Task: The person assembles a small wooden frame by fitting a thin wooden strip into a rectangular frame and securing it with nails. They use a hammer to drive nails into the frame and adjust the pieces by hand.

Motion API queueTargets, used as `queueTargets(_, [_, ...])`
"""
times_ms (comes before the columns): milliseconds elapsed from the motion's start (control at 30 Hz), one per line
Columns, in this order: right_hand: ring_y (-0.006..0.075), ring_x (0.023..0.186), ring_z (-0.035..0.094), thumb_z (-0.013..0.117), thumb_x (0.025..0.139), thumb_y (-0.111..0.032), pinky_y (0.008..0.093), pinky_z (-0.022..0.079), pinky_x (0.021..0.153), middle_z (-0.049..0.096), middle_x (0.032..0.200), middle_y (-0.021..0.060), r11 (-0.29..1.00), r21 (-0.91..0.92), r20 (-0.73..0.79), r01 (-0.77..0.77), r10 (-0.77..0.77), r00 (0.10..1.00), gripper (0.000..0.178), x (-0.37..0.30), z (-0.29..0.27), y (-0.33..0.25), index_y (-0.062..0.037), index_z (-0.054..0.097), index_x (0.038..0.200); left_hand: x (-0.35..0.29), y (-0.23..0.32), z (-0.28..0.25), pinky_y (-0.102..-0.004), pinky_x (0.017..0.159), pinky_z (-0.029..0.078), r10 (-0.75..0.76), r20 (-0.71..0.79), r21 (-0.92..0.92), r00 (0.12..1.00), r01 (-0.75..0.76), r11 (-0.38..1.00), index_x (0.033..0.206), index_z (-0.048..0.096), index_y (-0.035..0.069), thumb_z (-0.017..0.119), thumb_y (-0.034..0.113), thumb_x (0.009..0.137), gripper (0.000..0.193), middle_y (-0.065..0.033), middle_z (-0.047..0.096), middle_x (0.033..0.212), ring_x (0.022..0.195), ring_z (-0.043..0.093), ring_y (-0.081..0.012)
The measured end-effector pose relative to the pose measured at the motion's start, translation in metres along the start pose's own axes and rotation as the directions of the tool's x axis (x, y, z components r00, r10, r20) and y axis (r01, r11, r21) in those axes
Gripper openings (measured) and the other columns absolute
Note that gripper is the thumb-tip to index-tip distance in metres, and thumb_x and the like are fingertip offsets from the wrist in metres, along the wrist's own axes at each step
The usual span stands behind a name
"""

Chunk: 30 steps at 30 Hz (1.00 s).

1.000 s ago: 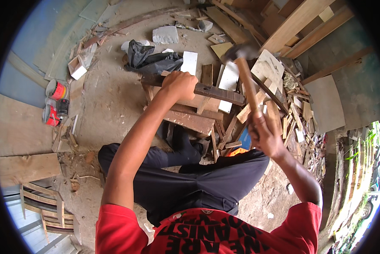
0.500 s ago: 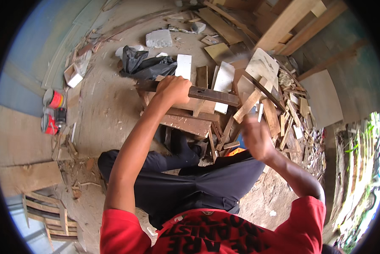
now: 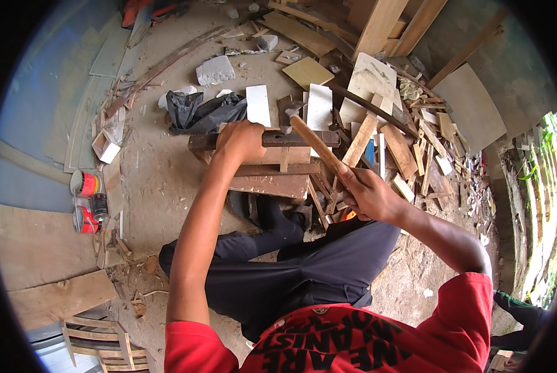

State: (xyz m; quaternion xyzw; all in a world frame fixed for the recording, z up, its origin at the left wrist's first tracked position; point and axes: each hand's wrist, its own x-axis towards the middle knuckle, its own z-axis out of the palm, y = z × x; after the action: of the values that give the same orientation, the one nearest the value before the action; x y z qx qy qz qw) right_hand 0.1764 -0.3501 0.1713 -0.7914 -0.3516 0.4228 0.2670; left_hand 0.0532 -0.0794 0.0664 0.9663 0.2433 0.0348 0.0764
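Observation:
My left hand (image 3: 241, 142) is wrapped round a dark wooden bar (image 3: 303, 138) that lies crosswise over a low wooden bench (image 3: 266, 184). In my right hand (image 3: 370, 192) is a hammer (image 3: 319, 144), gripped by its light wooden handle. Its metal head is at the bar's upper side, right of my left hand; whether it touches the bar I cannot tell. A short upright piece of wood (image 3: 284, 159) shows below the bar, in front of the bench's back part.
Wood scraps (image 3: 399, 150) are heaped to the right of the bench. A black plastic bag (image 3: 211, 113) and a pale block (image 3: 215, 71) lie beyond it. Cans (image 3: 87, 184) stand at the left wall. My crossed legs (image 3: 303, 261) are close in front of the bench.
The hammer, blurred and raised at the right before, now has its head down at the dark bar. My left hand still holds the bar; the whole view has shifted slightly.

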Motion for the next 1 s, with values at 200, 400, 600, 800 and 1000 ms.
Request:
queueTargets(200, [0.0063,0.054,0.044,0.03,0.109,-0.053,0.0239,0.036,0.047,0.047,0.066,-0.0028,0.832,0.268,-0.202,0.485,-0.444,0.873,0.056,-0.018,-0.021,-0.038,-0.0061,0.052,0.087,-0.006,0.0,-0.007,-0.0468,0.085,0.057,-0.051,0.049,0.036,0.997,0.049,0.998,0.092,0.075,0.004,0.068,0.016,0.07,0.026,-0.0214,0.074,0.096,0.092,0.072,-0.0384])
queueTargets(400, [0.0134,0.055,0.05,0.029,0.108,-0.054,0.0306,0.041,0.051,0.051,0.064,0.003,0.885,-0.046,-0.084,0.464,-0.466,0.881,0.062,0.017,0.004,0.046,-0.0008,0.054,0.09,0.004,0.012,-0.014,-0.0481,0.09,0.055,-0.019,0.12,0.008,0.993,0.018,1.0,0.103,0.075,0.009,0.074,0.025,0.073,0.035,-0.0225,0.073,0.099,0.099,0.07,-0.0403])
queueTargets(600, [0.0063,0.048,0.04,0.035,0.109,-0.051,0.024,0.034,0.042,0.045,0.064,-0.002,0.981,0.102,-0.021,0.167,-0.166,0.986,0.053,0.003,0.008,0.032,-0.0069,0.049,0.083,-0.002,-0.001,-0.004,-0.046,0.085,0.058,0.011,-0.041,0.017,0.999,-0.011,1.0,0.09,0.074,0.005,0.067,0.018,0.071,0.025,-0.0211,0.074,0.095,0.092,0.072,-0.038])
queueTargets(800, [0.0054,0.047,0.036,0.032,0.109,-0.053,0.0234,0.031,0.04,0.041,0.065,-0.0038,0.988,0.148,0.045,0.049,-0.056,0.997,0.054,0.011,0.008,0.03,-0.0069,0.047,0.085,-0.001,0.006,-0.006,-0.046,0.085,0.057,0.013,0.039,0.035,0.999,-0.014,0.999,0.091,0.075,0.005,0.067,0.019,0.071,0.025,-0.0195,0.074,0.095,0.091,0.073,-0.0367])
queueTargets(1000, [0.006,0.05,0.037,0.03,0.107,-0.059,0.0233,0.032,0.043,0.04,0.065,-0.0034,0.905,0.387,0.036,0.18,-0.21,0.977,0.059,-0.008,-0.008,0.001,-0.005,0.051,0.095,-0.004,0.004,-0.004,-0.0457,0.085,0.057,0.001,0.028,0.01,1.0,-0.001,1.0,0.091,0.075,0.005,0.066,0.016,0.071,0.025,-0.0218,0.074,0.095,0.091,0.072,-0.0378])
